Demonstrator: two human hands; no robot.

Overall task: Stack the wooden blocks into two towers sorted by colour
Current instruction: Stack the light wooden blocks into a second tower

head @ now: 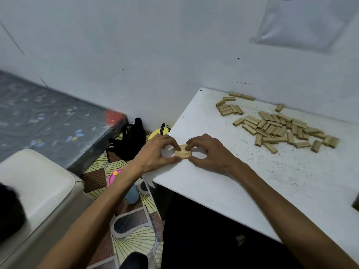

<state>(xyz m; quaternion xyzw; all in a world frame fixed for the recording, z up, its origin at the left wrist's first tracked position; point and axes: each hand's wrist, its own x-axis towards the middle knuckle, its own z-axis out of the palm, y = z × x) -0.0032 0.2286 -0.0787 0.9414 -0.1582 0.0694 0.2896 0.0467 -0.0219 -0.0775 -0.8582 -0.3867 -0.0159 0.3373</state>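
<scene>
Both hands meet at the near-left corner of the white table [223,191]. The left hand [155,152] and the right hand [209,154] are each closed, fingertips pinching, on opposite ends of a small row of pale wooden blocks [183,151] that lies flat on the surface; the thumbs press its near side and the index fingers its far side. The row shows at least two blocks laid side by side and touching; whether a further layer lies beneath cannot be told. Both forearms are bare and reach in from the lower edge of the view. The remaining stock, a loose pile of wooden blocks [277,129], lies well apart toward the far-right part of the surface, unsorted, blocks overlapping at mixed angles. A smaller cluster of blocks [229,108] sits near the far edge, close to the wall [136,45], with two single blocks [241,96] just behind it and one stray block [279,107] to its right. All blocks appear the same light wood tone; no colour difference can be made out at this sharpness. No container holds any block: all rest directly on the surface. A dark object [356,200] shows at the right edge, cut off. Left of the table, on a patterned floor [132,239], lie a black bag [130,140], a yellow item [158,133] and a pink disc [115,176]. A mattress [48,119] and a cream cushion [38,181] stand further left. A clear plastic sheet [303,22] hangs on the wall above the table.
</scene>
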